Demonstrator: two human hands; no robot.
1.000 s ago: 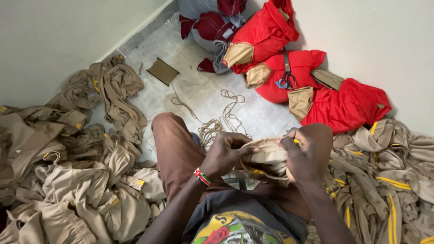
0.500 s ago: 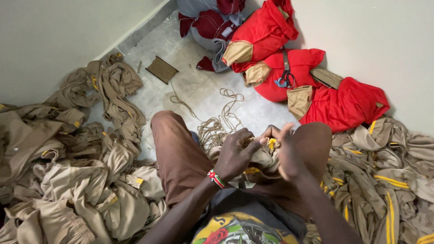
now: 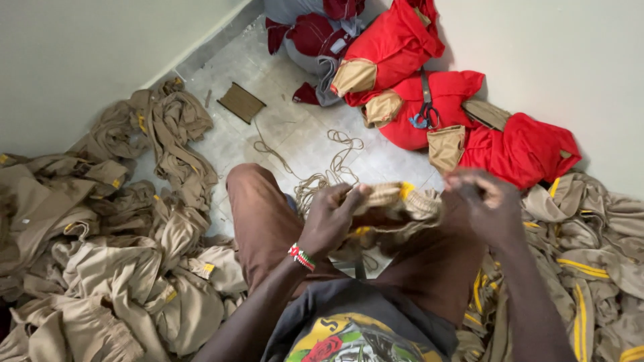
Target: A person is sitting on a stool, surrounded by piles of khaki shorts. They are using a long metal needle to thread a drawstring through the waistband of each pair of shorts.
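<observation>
I sit on the floor with a bunched khaki garment (image 3: 392, 201) with a yellow tag held over my lap. My left hand (image 3: 332, 214), a beaded bracelet on its wrist, grips the garment's left end. My right hand (image 3: 483, 204) is closed at the garment's right end, fingers pinched together near the cloth; it is blurred. A loose tan cord (image 3: 329, 171) lies coiled on the floor just beyond my hands.
Heaps of khaki garments lie at my left (image 3: 100, 248) and right (image 3: 590, 261). Red garments (image 3: 443, 107) are piled by the far wall, with scissors (image 3: 426, 114) on top. A flat brown card of cord (image 3: 241, 102) rests on the tiled floor.
My hands have moved apart and up, stretching the bunched khaki garment between them. My right hand has shifted to the right.
</observation>
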